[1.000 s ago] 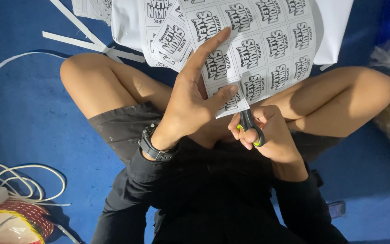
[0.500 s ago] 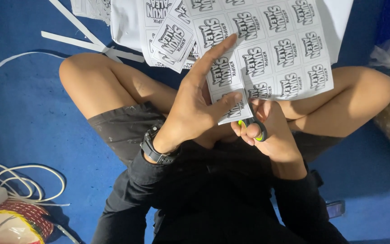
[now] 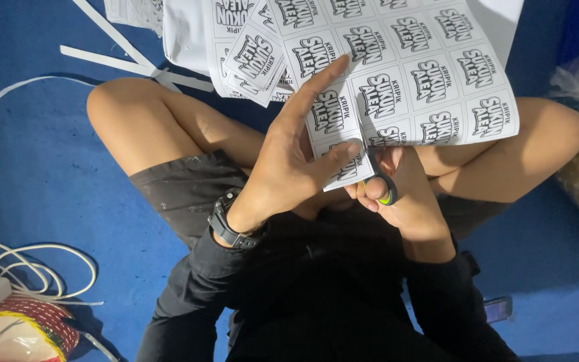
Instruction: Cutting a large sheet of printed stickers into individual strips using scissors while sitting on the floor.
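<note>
Two hands (image 3: 289, 161) (image 3: 397, 194), one scissors (image 3: 378, 179), one label sheet (image 3: 410, 80)

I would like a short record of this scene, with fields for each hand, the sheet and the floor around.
left hand: holds the label sheet from below, fingers spread
right hand: grips scissors, blades at the sheet's lower edge
sheet: white, rows of printed labels, partly cut
floor: blue, with paper strips and a white cable
wrist: black watch

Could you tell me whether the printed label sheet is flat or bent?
Bent: the label sheet curls where the left hand pinches its lower edge.
</note>
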